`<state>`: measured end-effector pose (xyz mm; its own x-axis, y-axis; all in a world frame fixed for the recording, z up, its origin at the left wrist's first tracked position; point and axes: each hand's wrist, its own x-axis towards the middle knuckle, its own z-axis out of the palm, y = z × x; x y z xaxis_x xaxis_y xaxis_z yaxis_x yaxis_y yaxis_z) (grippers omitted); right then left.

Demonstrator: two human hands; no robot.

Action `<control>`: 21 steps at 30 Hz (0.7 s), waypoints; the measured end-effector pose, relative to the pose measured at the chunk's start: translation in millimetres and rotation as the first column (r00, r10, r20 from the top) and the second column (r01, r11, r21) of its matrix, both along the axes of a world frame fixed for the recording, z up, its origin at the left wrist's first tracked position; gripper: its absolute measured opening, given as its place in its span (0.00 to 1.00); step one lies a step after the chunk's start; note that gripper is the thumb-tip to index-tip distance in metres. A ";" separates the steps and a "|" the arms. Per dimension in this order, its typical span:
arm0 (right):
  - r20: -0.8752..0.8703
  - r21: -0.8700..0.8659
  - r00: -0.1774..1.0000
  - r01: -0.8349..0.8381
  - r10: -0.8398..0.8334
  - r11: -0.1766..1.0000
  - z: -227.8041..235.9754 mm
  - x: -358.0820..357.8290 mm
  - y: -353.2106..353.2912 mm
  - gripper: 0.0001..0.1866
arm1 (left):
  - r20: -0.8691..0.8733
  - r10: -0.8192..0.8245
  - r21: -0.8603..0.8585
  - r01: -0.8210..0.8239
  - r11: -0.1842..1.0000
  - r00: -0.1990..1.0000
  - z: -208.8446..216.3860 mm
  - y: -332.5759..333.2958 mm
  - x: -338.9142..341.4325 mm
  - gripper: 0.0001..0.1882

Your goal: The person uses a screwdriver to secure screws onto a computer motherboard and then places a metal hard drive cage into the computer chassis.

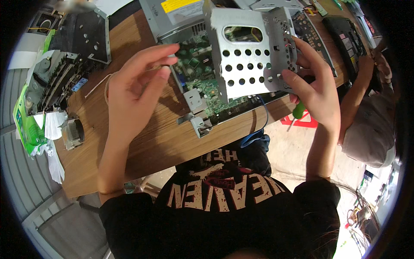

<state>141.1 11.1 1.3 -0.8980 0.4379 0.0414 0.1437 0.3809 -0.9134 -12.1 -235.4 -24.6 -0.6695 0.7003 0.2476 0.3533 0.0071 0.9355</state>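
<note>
My right hand (317, 86) grips the side of a perforated silver metal drive cage (247, 73), thumb on its near edge. A screwdriver with a green handle (298, 110) sticks out below the same hand, its tip pointing down. The cage is tilted above an opened computer case, hiding part of the green circuit board (196, 64) inside. To the left, my left hand (136, 88) is raised beside the case, thumb and fingers apart, with nothing visible in it. A metal bracket (196, 100) sits at the case's near left corner.
The wooden table (151, 151) runs under the case. Dismantled parts (51, 82) and a green package (26, 125) stand at the left. A silver box with a yellow label (179, 5) lies behind. At the right, another person's arm (360, 82) reaches toward a black device (345, 39).
</note>
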 end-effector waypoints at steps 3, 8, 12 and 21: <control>0.135 0.091 0.985 -0.118 0.105 0.989 1.2 -6.9 -1.3 0.27 | -0.038 0.048 -0.036 -0.049 0.998 0.998 -15.2 -14.6 0.1 0.14; 0.277 0.173 0.930 -0.296 0.242 0.939 -1.5 -18.7 -10.6 0.28 | -0.253 0.091 -0.011 -0.097 0.995 0.963 -22.4 -10.8 4.0 0.13; 0.235 0.279 0.927 -0.352 0.291 0.893 -15.1 -20.3 -10.6 0.24 | -0.377 -0.069 -0.024 0.064 0.998 0.924 -29.5 -2.4 -5.1 0.11; 0.288 0.194 0.938 -0.253 0.192 0.948 -19.1 -17.7 -14.8 0.24 | -0.548 -0.179 -0.076 0.164 0.984 0.817 -39.1 -3.7 -10.6 0.16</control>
